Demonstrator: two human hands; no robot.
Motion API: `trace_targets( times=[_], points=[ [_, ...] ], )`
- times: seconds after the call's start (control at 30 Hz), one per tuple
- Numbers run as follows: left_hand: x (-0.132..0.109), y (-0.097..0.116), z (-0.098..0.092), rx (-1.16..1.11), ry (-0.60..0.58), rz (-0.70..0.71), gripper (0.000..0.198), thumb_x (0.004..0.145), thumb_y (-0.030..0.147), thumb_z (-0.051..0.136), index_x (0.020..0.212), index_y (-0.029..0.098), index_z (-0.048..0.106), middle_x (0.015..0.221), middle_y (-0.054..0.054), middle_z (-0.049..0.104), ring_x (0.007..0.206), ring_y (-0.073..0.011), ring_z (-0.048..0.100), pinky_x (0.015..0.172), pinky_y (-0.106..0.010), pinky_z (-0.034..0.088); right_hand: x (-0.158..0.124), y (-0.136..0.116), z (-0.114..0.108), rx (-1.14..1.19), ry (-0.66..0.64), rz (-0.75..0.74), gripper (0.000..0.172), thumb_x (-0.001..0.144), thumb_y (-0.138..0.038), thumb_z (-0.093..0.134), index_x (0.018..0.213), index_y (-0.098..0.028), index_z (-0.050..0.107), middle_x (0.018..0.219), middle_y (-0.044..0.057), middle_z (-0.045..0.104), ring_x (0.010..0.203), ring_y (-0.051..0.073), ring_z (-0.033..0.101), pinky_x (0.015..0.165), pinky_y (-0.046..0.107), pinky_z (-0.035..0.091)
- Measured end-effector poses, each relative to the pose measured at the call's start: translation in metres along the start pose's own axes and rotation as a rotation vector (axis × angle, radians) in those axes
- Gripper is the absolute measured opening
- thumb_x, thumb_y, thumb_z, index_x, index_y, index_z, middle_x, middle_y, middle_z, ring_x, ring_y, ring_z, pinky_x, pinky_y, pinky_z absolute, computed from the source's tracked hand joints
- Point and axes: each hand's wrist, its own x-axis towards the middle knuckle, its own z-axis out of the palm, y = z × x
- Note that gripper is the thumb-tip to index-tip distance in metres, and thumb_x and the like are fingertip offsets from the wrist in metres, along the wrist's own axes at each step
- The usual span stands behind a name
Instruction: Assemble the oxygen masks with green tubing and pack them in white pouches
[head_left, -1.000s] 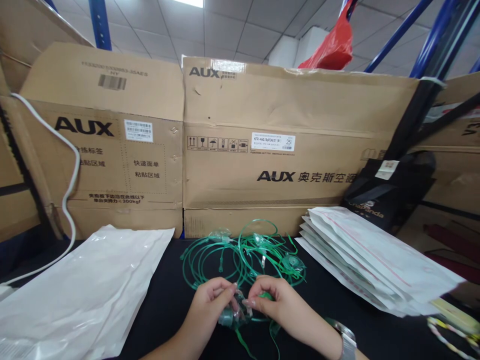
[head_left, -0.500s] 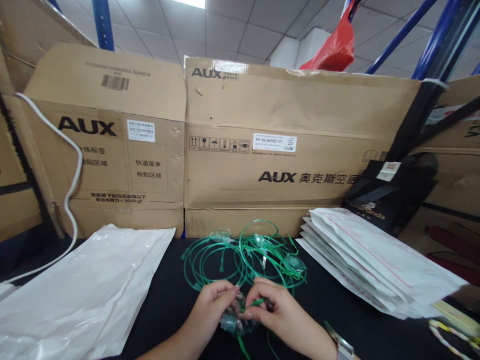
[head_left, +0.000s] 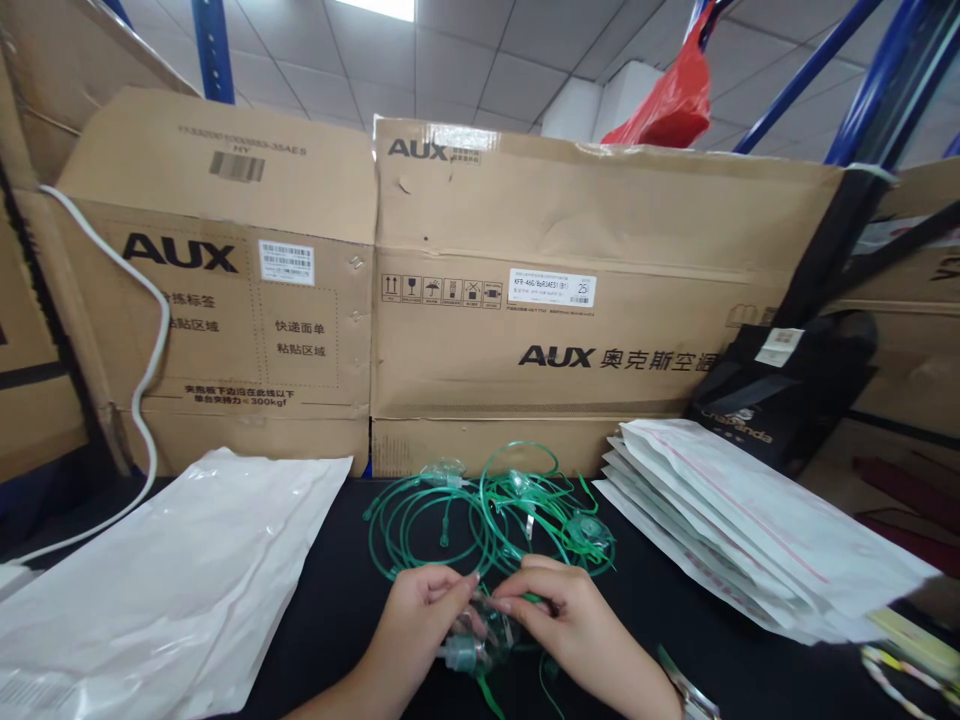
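Note:
At the front middle of the black table, my left hand (head_left: 429,612) is closed on a clear green oxygen mask (head_left: 463,654), its thumb and fingers pinching the rim. My right hand (head_left: 553,608) is also closed, with its fingertips meeting the left hand's at the mask's edge. A green strap (head_left: 489,696) hangs below the mask, and part of it passes under the right fingers. What exactly the right fingertips pinch is partly hidden. Beyond the hands lie coils of green oxygen tubing (head_left: 409,530), tangled with more clear green masks (head_left: 586,530) and straps.
White plastic packages (head_left: 172,570) lie on the left, and a stack of white pouches (head_left: 750,530) on the right. Two AUX cardboard boxes (head_left: 600,220) stand behind as a wall. A white cable (head_left: 150,400) runs down the left. A black bag (head_left: 780,390) sits behind the stack.
The right hand has turned slightly and its fingertips have moved up to meet the left thumb. The green strap that showed across its fingers is now mostly hidden.

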Motion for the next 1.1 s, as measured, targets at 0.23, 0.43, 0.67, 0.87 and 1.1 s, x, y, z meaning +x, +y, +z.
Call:
trace_targets(
  times=[0.23, 0.43, 0.67, 0.87, 1.1],
  points=[
    [-0.004, -0.001, 0.002, 0.066, 0.004, 0.058, 0.035, 0.063, 0.048, 0.065, 0.054, 0.014, 0.06, 0.046, -0.001, 0.063, 0.043, -0.0125, 0.055, 0.046, -0.022, 0.04, -0.003, -0.004, -0.006, -0.113, -0.068, -0.081, 0.017, 0.081, -0.025, 0.052, 0.072, -0.02, 0.065, 0.063, 0.0, 0.052, 0.06, 0.012, 0.049, 0.053, 0.022, 0.036],
    [-0.008, 0.001, 0.003, 0.139, -0.017, 0.096, 0.033, 0.064, 0.045, 0.065, 0.051, 0.014, 0.062, 0.044, 0.001, 0.057, 0.044, -0.0124, 0.051, 0.045, -0.023, 0.037, -0.006, -0.01, -0.008, -0.159, -0.13, -0.164, 0.016, 0.082, -0.019, 0.049, 0.075, -0.019, 0.063, 0.066, 0.001, 0.054, 0.065, 0.013, 0.051, 0.058, 0.022, 0.039],
    [-0.007, 0.002, 0.004, 0.177, -0.022, 0.114, 0.034, 0.065, 0.045, 0.064, 0.051, 0.014, 0.061, 0.044, 0.002, 0.056, 0.044, -0.0118, 0.05, 0.045, -0.022, 0.036, -0.007, -0.011, -0.007, -0.208, -0.132, -0.207, 0.017, 0.083, -0.018, 0.046, 0.076, -0.018, 0.062, 0.067, 0.002, 0.055, 0.066, 0.013, 0.051, 0.059, 0.022, 0.039],
    [-0.007, 0.002, 0.003, 0.182, -0.027, 0.114, 0.037, 0.064, 0.049, 0.063, 0.05, 0.014, 0.06, 0.041, 0.002, 0.055, 0.041, -0.0119, 0.051, 0.044, -0.022, 0.036, -0.006, -0.012, -0.006, -0.202, -0.125, -0.228, 0.018, 0.084, -0.019, 0.045, 0.077, -0.019, 0.062, 0.067, 0.002, 0.056, 0.067, 0.014, 0.052, 0.061, 0.024, 0.04],
    [-0.006, 0.0, 0.003, 0.182, -0.034, 0.115, 0.036, 0.067, 0.046, 0.062, 0.051, 0.014, 0.061, 0.043, 0.001, 0.057, 0.042, -0.0118, 0.051, 0.044, -0.022, 0.035, -0.006, -0.012, -0.006, -0.216, -0.14, -0.231, 0.018, 0.084, -0.018, 0.046, 0.078, -0.018, 0.062, 0.068, 0.003, 0.056, 0.068, 0.014, 0.052, 0.062, 0.023, 0.04]
  ],
)
